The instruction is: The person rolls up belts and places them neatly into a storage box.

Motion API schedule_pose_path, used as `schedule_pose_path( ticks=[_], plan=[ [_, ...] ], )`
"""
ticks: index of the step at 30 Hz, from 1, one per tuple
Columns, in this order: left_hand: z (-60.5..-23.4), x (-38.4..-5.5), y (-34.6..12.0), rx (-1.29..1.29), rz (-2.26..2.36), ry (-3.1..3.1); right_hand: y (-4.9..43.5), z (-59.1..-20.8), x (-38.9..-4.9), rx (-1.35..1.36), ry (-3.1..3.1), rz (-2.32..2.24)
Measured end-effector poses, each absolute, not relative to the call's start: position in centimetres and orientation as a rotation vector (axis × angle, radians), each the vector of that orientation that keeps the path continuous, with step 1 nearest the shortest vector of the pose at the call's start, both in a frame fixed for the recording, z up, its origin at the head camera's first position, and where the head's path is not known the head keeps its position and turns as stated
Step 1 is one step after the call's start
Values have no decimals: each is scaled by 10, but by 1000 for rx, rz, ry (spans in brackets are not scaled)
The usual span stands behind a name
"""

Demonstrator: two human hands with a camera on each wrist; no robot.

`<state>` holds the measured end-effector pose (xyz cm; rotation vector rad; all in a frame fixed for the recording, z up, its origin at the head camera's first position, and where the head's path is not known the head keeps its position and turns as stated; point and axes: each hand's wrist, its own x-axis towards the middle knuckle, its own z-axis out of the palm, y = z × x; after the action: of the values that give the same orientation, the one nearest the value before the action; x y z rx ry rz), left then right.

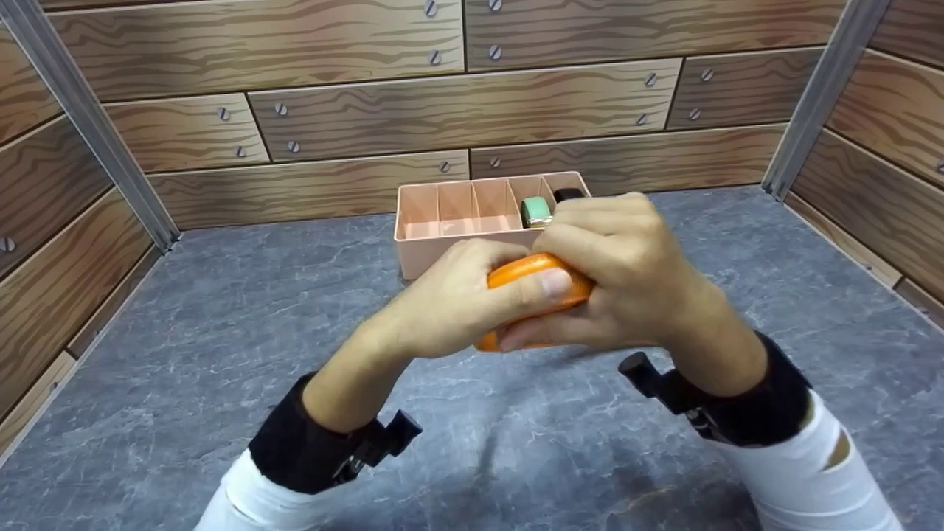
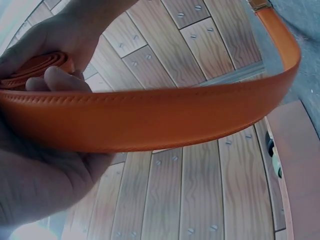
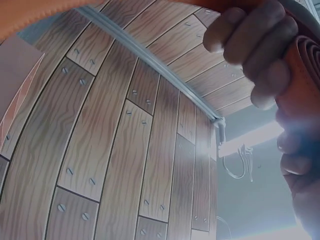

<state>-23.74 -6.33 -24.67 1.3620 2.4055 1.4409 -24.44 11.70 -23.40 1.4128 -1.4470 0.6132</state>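
An orange leather belt (image 1: 542, 265) is held in both hands, above the table and in front of the pink box. Part of it is wound into a coil, whose layers (image 2: 42, 65) show in the left wrist view. A loose stretch with stitched edges (image 2: 150, 120) bends away from the coil towards a metal buckle (image 2: 258, 5). My left hand (image 1: 457, 302) grips the belt from the left, its thumb lying across the orange strap. From the right, my right hand (image 1: 627, 265) curls its fingers round the coil. The hands hide much of the coil in the head view.
A pink box (image 1: 420, 254) with several compartments stands on the grey marbled table (image 1: 258, 317) near the back wall. In its right compartments sit a green rolled item (image 1: 536, 212) and a black item (image 1: 568, 195). Wood-patterned walls (image 1: 457, 110) enclose the back and sides.
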Motion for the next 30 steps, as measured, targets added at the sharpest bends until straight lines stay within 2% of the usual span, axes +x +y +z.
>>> schedule_pose_path(
  ticks=[8,14,20,25,30],
  plan=[
    [-250,-242,-60,1459,1679,1849,118,-239,-254,1339,-1472,793],
    [-246,-237,-57,1437,1752,1726,120,-237,-257,1378,-1492,951],
    [-246,-234,-59,1292,1786,2053,119,-230,-246,1450,-1523,779],
    [-244,-227,-57,1036,1533,2554,119,-228,-240,1544,-1544,625],
    [-244,-225,-58,1078,1517,2534,114,-230,-241,1551,-1463,649]
  ],
)
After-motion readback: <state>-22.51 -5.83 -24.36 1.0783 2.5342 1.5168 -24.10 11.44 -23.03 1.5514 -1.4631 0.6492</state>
